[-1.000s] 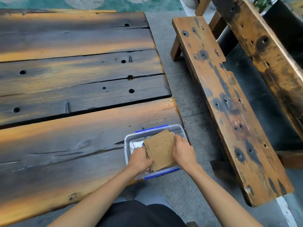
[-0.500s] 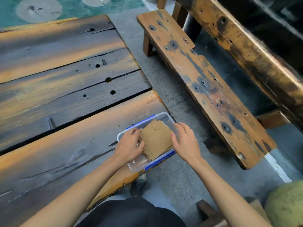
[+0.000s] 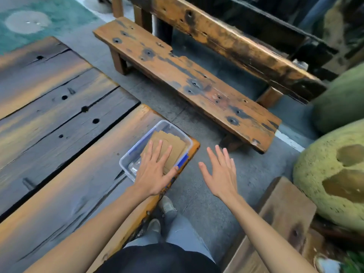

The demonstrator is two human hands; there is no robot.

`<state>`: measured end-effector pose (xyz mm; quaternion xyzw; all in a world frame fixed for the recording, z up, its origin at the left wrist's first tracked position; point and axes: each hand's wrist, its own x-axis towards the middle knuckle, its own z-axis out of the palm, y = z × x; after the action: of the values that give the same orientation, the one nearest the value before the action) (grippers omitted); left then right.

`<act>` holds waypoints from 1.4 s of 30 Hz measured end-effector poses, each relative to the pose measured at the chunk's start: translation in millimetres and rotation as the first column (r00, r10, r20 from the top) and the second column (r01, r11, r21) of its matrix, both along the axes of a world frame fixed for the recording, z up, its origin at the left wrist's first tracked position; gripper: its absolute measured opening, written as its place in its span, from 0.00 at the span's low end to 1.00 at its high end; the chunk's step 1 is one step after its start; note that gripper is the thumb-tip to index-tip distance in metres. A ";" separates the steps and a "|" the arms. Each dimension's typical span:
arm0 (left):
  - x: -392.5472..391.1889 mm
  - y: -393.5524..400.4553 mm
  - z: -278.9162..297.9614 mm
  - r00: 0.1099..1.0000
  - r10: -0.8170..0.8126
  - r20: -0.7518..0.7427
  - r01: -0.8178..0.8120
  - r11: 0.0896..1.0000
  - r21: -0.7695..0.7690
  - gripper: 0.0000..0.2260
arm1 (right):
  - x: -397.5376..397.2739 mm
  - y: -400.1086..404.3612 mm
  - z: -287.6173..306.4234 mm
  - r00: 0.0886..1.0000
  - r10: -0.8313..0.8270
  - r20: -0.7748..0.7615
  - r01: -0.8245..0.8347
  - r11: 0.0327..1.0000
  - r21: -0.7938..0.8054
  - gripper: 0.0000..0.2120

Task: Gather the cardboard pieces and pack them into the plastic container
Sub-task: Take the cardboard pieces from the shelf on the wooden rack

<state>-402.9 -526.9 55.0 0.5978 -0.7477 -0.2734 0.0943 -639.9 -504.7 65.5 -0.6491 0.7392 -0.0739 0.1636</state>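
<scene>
Both hands are spread flat, gripping nothing. My left hand (image 3: 155,170) lies palm-down on the stack of brown flat cardboard pieces (image 3: 169,146), fingers (image 3: 160,149) splayed, pressing it into the clear rectangular plastic container with blue clips (image 3: 157,126). My right hand (image 3: 218,172) hovers empty over the grey concrete floor (image 3: 199,194), well apart from the container.

Container sits at the near corner of the dark, orange-streaked plank worktop (image 3: 65,174), close to the edge. Cardboard is inside, stack lying slightly askew, top edges near rim height. I see no loose pieces on the worktop, so my read: packing is nearly done.

Handling, my judgement:
- Cardboard: light, stiff, thin sheets. Will slide over each other and fan out. Pinch the stack by opposite edges or press flat from the top, not by one corner.
- Container: light, smooth walls, likely slippery. So close to the edge it could tip or skid off if pushed. Hold it by the two long walls or the clip sides.

Surface: rough weathered planks with gaps, cracks and bolt holes; a thin piece could catch or drop into a gap.

Surroundings: worn orange wooden bench (image 3: 189,83) across the floor, large mossy green boulders (image 3: 332,174) on the right.
</scene>
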 end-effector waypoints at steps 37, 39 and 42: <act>-395.1 199.6 20.4 0.480 -0.870 0.116 0.873 0.461 -0.156 0.34 | -249.9 408.1 34.0 0.490 -0.871 -0.025 0.867 0.490 -0.086 0.36; -417.4 217.7 24.7 0.442 -0.892 0.100 0.889 0.420 -0.184 0.34 | -260.0 431.7 39.2 0.443 -0.896 -0.042 0.891 0.445 -0.091 0.36; -450.3 248.6 30.9 0.374 -0.924 0.079 0.910 0.349 -0.224 0.33 | -270.8 469.0 45.7 0.369 -0.928 -0.055 0.921 0.373 -0.115 0.37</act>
<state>-853.2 -278.2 85.9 0.0534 -0.9764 -0.2088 0.0167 -910.8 -35.7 111.2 -0.1325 0.9806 -0.1406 0.0325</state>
